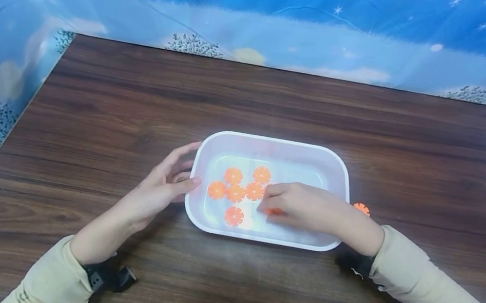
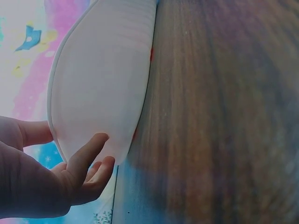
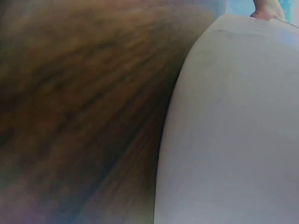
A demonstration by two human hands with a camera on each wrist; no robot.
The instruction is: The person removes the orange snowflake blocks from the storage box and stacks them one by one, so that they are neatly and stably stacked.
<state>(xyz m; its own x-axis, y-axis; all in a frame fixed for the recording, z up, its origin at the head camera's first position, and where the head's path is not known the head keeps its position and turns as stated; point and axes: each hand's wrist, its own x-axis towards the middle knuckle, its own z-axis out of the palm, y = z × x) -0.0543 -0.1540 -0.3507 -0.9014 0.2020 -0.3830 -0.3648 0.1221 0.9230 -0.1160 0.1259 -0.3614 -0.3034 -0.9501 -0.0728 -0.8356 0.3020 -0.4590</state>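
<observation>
Gripping L end of white tub (image 1: 271, 148) w/ L hand (image 1: 164, 182), thumb over rim, fingers spread along outer wall. Reaching into tub's mid w/ R hand (image 1: 298, 203), fingers bent at partly hidden orange disc (image 1: 274, 211); can't tell if pinching it. With six loose discs (image 1: 235, 193) in tub's L half, plus one outer disc (image 1: 361, 208) on dark table (image 1: 130, 89), just beyond R end.

we see only part of an orange disc (image 1: 274, 211) under the right hand (image 1: 298, 205) and cannot tell if it is pinched; the forearm (image 1: 357, 229) partly hides another disc (image 1: 361, 208). in the right wrist view, the worktop (image 3: 88, 102) blurs and the tray (image 3: 229, 121) is cut off.
</observation>
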